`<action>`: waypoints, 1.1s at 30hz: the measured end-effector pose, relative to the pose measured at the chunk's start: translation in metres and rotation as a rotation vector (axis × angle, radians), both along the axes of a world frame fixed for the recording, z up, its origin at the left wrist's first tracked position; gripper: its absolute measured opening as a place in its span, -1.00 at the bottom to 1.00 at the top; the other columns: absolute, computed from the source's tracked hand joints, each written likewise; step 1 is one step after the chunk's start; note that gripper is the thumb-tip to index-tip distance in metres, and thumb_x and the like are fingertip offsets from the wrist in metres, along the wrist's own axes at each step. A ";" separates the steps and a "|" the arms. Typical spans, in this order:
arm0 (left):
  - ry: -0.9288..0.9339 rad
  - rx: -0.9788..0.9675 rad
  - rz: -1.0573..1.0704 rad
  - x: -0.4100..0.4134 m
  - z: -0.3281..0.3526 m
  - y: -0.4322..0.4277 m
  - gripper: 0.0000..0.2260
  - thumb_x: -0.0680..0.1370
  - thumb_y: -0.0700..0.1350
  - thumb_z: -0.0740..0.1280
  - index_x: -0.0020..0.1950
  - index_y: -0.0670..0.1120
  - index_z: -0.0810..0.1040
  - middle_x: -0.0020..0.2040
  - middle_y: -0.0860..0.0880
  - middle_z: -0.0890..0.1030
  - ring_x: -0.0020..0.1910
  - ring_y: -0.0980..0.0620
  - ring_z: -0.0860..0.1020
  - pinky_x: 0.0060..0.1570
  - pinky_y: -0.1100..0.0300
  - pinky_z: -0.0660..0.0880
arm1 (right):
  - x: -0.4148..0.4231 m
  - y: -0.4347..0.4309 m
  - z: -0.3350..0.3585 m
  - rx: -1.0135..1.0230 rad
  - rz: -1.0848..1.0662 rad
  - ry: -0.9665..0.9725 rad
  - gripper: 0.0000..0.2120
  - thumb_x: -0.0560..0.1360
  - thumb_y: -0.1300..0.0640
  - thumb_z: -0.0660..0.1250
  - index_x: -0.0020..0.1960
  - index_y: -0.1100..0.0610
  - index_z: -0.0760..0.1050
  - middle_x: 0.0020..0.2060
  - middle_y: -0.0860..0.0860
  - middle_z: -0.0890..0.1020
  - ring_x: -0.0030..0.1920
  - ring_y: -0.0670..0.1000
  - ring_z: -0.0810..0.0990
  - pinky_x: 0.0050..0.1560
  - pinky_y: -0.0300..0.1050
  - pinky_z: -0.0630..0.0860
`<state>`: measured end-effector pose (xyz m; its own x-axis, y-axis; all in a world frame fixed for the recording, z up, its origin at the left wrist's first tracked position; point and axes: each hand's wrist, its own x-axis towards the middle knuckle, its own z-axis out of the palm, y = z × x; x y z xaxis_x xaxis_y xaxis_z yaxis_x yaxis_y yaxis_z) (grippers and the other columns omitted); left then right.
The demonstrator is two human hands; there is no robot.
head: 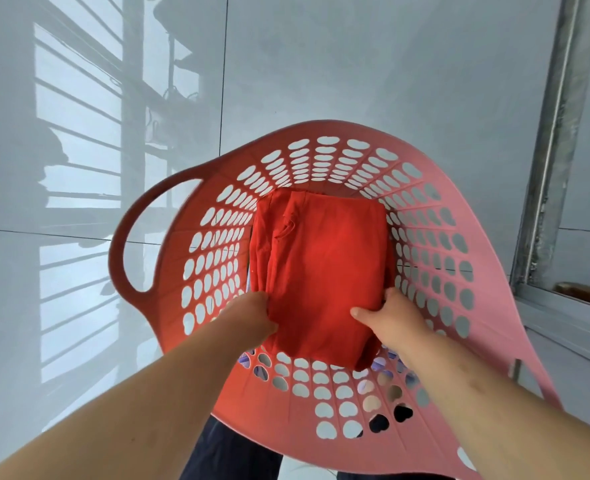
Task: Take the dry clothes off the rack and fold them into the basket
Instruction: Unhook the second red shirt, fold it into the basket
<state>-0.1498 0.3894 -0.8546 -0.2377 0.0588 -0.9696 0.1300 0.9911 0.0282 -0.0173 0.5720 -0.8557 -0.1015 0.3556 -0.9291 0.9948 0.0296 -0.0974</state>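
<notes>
A folded red garment lies inside the pink perforated laundry basket, which stands on the floor below me. My left hand grips the garment's near left edge, fingers tucked under the cloth. My right hand holds the near right edge, thumb on top. Under the garment's near end a bit of pale purple cloth shows through the basket holes. The drying rack itself is out of view.
Glossy grey floor tiles surround the basket, with window-bar shadows at the left. A metal door or window frame runs along the right. The basket's handle sticks out to the left. My dark trousers show below.
</notes>
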 end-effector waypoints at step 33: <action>-0.273 0.434 1.430 -0.067 0.205 0.033 -0.59 0.58 0.20 0.21 0.09 -0.12 0.60 0.01 -0.12 0.70 0.05 -0.09 0.63 0.06 0.02 0.52 | 0.017 0.002 0.178 0.324 0.349 0.195 -0.72 0.56 0.15 0.26 0.27 0.06 0.48 0.26 0.02 0.45 0.28 0.08 0.39 0.26 -0.03 0.37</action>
